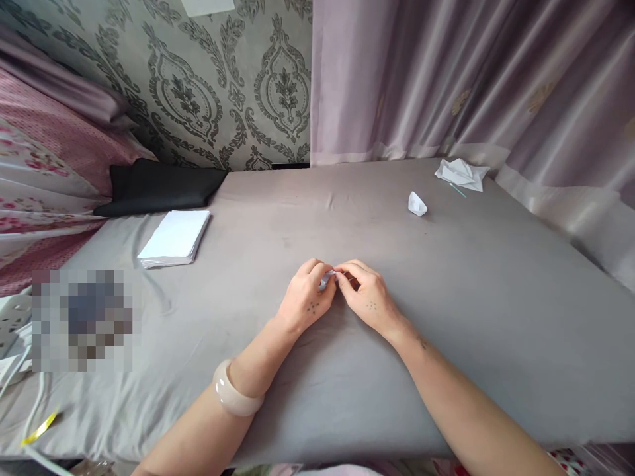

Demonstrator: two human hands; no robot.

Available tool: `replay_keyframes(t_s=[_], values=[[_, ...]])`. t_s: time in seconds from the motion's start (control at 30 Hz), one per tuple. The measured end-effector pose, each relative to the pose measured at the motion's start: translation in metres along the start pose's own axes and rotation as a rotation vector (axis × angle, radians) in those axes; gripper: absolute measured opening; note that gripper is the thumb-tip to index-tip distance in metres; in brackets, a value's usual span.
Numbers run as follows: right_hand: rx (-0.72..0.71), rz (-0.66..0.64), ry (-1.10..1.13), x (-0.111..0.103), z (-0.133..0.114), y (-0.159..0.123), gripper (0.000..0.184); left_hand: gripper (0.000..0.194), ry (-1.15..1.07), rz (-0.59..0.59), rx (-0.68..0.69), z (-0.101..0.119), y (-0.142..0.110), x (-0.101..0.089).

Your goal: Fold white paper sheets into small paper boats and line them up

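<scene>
Near the middle of the grey cloth-covered table (496, 317), both my hands meet fingertip to fingertip around a small folded piece of white paper (325, 280). My left hand (308, 291), with a pale bangle (235, 396) on its forearm, is closed on the paper and hides most of it. The thumb and fingers of my right hand (366, 291) pinch its right end. A small folded white paper boat (417, 204) sits farther back, to the right of my hands and apart from them.
A stack of white paper (176, 237) lies at the left, before a folded black cloth (163, 185). More folded white paper (462, 174) rests at the back right beside a thin pale-green stick (458, 190). A power strip (12, 320), cables and a yellow strip (40, 428) are at left.
</scene>
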State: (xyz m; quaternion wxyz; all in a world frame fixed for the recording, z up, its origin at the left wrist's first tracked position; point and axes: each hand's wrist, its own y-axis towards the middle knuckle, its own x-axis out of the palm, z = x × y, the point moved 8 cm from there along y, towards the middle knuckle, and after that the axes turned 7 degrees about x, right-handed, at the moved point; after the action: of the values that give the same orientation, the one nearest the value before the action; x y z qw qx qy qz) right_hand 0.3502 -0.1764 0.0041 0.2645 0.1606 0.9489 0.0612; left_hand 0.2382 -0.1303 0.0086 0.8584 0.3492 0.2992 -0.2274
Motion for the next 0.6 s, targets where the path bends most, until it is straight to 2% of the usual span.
replay_keyframes(t_s=[0.23, 0.47, 0.6], values=[[0.014, 0.017, -0.008, 0.0031, 0.0017, 0.0008, 0.015, 0.014, 0.022, -0.006, 0.041, 0.007, 0.001, -0.0033], [-0.014, 0.028, -0.042, 0.0028, -0.0014, 0.0001, 0.015, 0.024, -0.006, -0.038, 0.006, 0.0052, -0.0012, -0.0038], [-0.032, 0.043, -0.064, 0.0019, -0.003, -0.0005, 0.018, 0.025, -0.051, -0.016, -0.013, 0.0013, -0.0026, -0.0062]])
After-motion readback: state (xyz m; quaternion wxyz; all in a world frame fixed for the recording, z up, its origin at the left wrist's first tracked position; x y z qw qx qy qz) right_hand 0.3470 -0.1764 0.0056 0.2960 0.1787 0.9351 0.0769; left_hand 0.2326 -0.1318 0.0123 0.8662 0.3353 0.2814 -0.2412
